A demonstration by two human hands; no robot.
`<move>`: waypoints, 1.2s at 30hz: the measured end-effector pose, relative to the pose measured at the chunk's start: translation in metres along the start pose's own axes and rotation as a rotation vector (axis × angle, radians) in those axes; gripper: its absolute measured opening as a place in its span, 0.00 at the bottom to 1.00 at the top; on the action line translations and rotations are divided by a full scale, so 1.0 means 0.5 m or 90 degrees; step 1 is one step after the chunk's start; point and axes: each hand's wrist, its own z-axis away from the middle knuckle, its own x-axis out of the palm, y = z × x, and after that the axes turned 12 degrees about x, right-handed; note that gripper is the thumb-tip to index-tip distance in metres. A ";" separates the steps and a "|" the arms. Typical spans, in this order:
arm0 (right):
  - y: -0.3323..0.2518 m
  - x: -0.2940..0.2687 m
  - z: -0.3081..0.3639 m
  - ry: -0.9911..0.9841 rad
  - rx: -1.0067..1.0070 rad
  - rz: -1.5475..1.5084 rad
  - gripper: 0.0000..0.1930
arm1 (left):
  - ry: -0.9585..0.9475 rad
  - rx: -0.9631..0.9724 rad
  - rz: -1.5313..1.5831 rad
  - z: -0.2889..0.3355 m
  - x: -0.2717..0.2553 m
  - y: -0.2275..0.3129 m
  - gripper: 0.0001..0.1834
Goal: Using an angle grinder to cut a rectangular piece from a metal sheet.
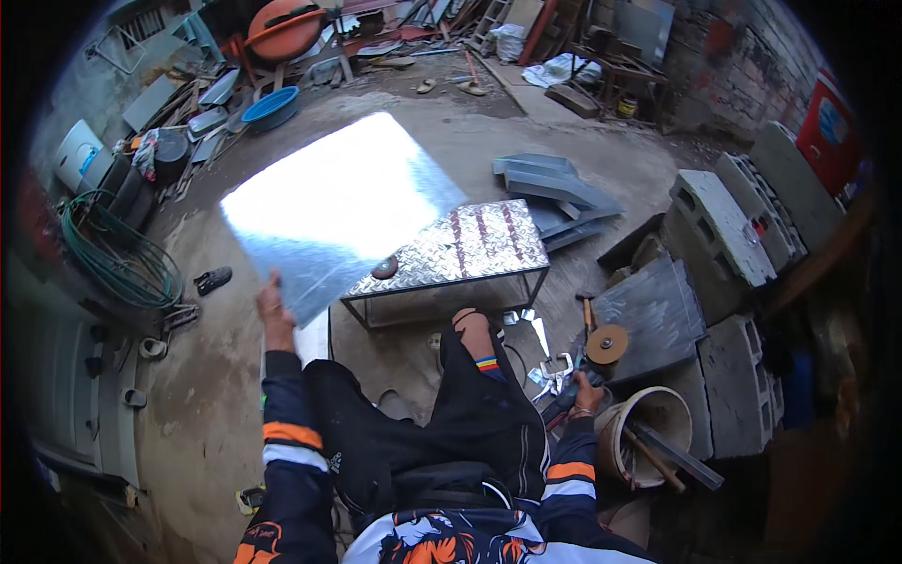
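Observation:
A large shiny metal sheet (338,179) is tilted up at the left, glaring with light. My left hand (275,318) grips its near left edge, and its far right part overlaps a low table (493,240) topped with diamond plate. On that tabletop, by the sheet's edge, lies a small dark round disc (385,268). Low at my right side, my right hand (587,395) is closed around the body of an angle grinder, whose brown disc (607,345) faces up. Beside it are a hammer (588,312) and several bright metal offcuts (541,336).
Bent grey metal channels (554,179) lie beyond the table. Concrete blocks (719,226) and a bucket (683,418) holding bars stand at the right. A coiled hose (117,249), a blue basin (270,110) and a sandal (213,279) are at the left. Scrap piles line the back.

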 end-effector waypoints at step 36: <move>-0.015 0.017 0.030 0.035 0.117 0.261 0.24 | -0.302 -0.359 -0.208 0.112 0.065 -0.609 0.27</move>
